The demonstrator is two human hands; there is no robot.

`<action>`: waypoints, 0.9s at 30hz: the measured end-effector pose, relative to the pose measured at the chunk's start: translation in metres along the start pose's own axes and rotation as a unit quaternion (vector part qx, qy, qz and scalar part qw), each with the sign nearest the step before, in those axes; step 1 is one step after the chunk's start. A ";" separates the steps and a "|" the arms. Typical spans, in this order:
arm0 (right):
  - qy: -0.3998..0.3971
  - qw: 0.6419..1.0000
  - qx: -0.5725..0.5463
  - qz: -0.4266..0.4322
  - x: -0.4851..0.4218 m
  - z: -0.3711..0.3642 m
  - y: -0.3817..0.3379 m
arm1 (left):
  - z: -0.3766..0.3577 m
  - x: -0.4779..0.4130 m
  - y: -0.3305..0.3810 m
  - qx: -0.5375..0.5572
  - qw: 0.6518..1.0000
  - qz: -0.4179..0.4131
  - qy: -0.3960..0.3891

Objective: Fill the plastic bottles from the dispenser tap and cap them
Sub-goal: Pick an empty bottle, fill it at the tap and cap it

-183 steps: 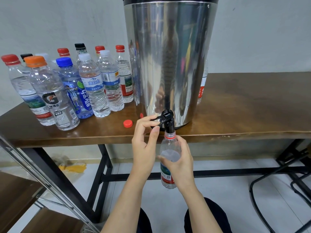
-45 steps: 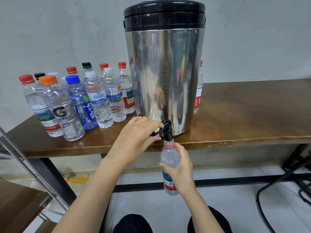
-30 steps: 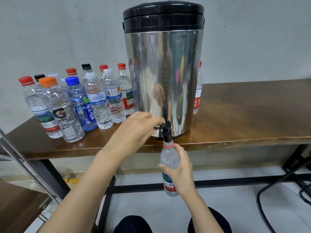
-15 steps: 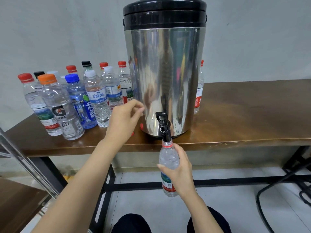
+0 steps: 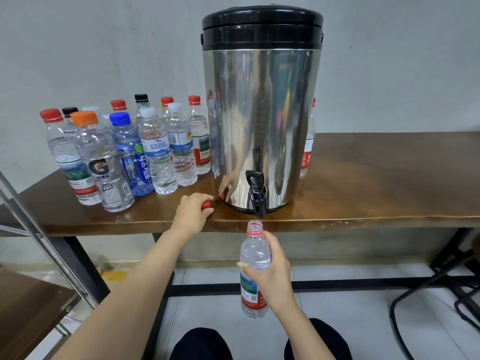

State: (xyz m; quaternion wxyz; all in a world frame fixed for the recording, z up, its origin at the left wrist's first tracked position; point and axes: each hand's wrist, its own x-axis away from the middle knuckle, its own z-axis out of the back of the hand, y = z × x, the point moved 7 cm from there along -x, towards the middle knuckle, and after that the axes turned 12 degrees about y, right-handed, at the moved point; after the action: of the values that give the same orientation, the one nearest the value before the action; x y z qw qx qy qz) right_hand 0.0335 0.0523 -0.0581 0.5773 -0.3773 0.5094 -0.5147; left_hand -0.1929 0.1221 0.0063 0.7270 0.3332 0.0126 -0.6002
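The right hand (image 5: 272,279) wraps its fingers round the middle of the open bottle (image 5: 253,252), holding it upright in the air at 6 o'clock of the tap (image 5: 255,193), just clear of the spout and off the desk (image 5: 376,183) edge. The left hand (image 5: 191,214) curls its fingers over the red cap (image 5: 206,204) on the desk at 9 o'clock of the tap, beside the dispenser (image 5: 262,126) base. The bottle looks nearly full and thin-walled, so a harder squeeze or a tilt during capping could spill water from the neck. The small cap could slip from the fingertips and roll off the edge, or seat crooked and leak.
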 end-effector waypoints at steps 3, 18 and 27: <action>-0.010 1.000 -0.006 0.014 0.007 -0.006 -0.006 | 0.002 0.002 0.004 -0.019 1.000 -0.002 0.006; -0.041 0.976 -0.110 0.183 -0.050 -0.079 -0.208 | 0.199 -0.023 0.011 0.227 0.941 0.056 0.246; -0.044 0.978 -0.058 0.196 -0.091 -0.143 -0.216 | 0.227 -0.030 0.001 0.239 0.928 0.058 0.281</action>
State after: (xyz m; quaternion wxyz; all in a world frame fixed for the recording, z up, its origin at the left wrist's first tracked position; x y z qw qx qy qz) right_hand -0.1467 0.1142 0.1394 0.6662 -0.3250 0.5766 -0.3437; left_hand -0.2876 0.0346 0.1959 0.6262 0.6524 0.0535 -0.4236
